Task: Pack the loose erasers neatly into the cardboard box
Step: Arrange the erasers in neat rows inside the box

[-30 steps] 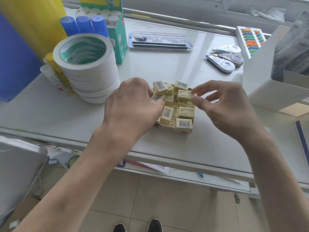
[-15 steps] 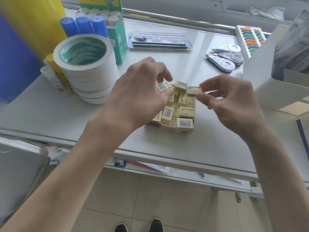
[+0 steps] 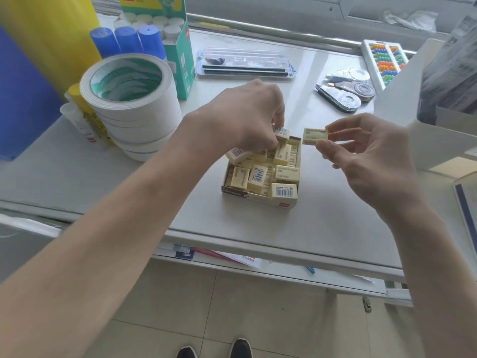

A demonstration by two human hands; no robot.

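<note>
On bench (image 3: 335,228): cardboard box (image 3: 247,197) near front edge, top open.

In box: erasers (image 3: 260,174), close to full but jumbled. Some flat, some tilted, a few riding above the rim.

Judged status: filling mostly done, neat alignment outstanding.

Left grip (image 3: 245,120): fingers curled down at far end of box, apparently pinching barcoded eraser (image 3: 281,131).

Right grip (image 3: 374,156): thumb and forefinger closed on single eraser (image 3: 313,136), held in air just beyond far right corner of box.

Remaining: seat both, level the rest.
</note>
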